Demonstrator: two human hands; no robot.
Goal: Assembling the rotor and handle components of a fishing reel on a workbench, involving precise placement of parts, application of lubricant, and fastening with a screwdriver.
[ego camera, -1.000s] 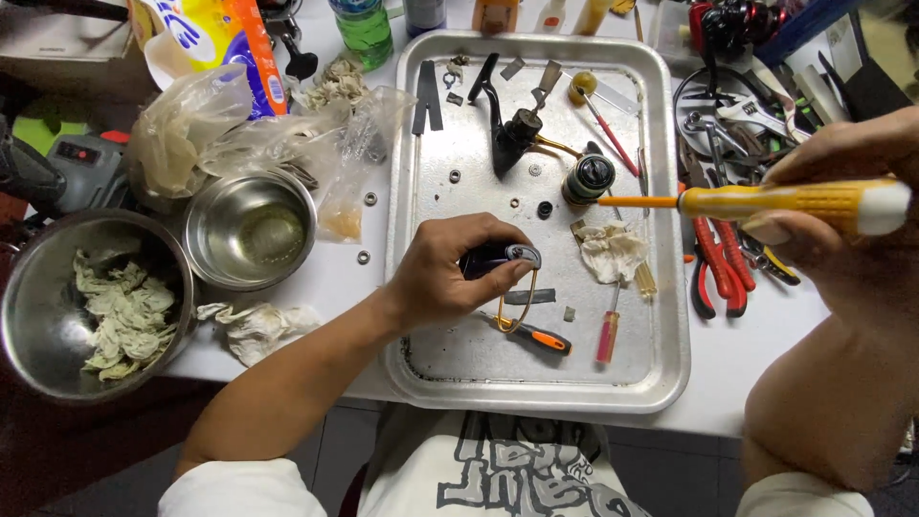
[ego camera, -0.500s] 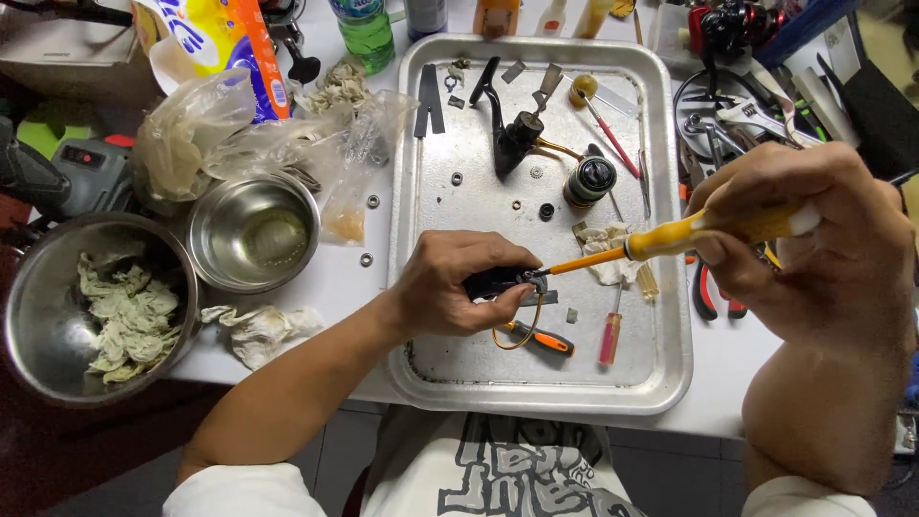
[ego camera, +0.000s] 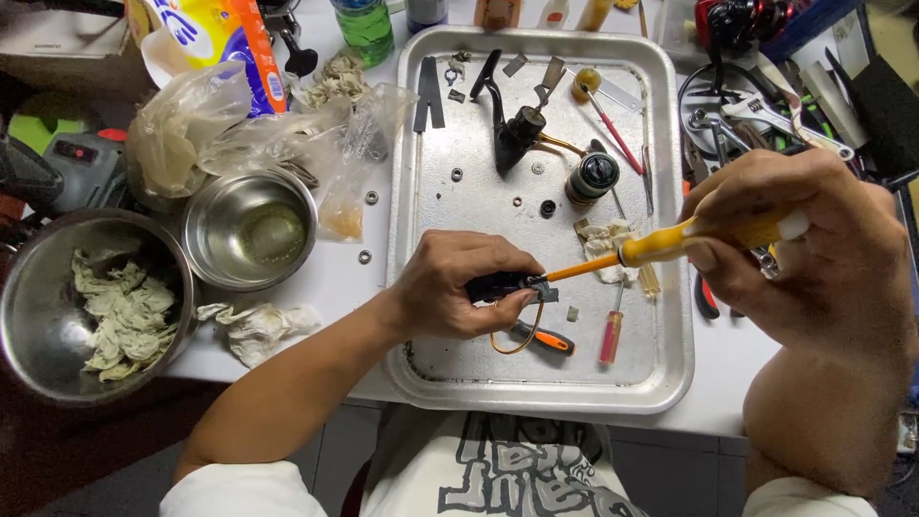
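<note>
Left hand (ego camera: 459, 287) is clamped around a small black part (ego camera: 498, 285), fingers curled tight, holding it just above the metal tray (ego camera: 670, 383). Right hand (ego camera: 795, 244) has a firm closed grip on the yellow handle of a screwdriver (ego camera: 670, 244), and the orange shaft slants down to the left, its tip meeting the black part right at the left hand's fingertips. So the part sits low in the middle of the tray, pinched between thumb and fingers, with the tool touching its right end.

Beneath the left hand, a thin brass wire loop (ego camera: 522, 335) curls down, and an orange-handled tool (ego camera: 544, 337) lies just beside it. A small red screwdriver (ego camera: 611, 330) lies near that. A crumpled rag (ego camera: 603, 244) sits under the screwdriver shaft. Farther up the tray there's a black crank piece (ego camera: 507, 120) and a round black spool (ego camera: 592, 177), with loose washers scattered about.

Off to the left of the tray, a small steel bowl (ego camera: 251, 228) holds some liquid, and a bigger bowl (ego camera: 57, 287) is full of used wipes. Pliers and wrenches lie piled to the right of the tray.
</note>
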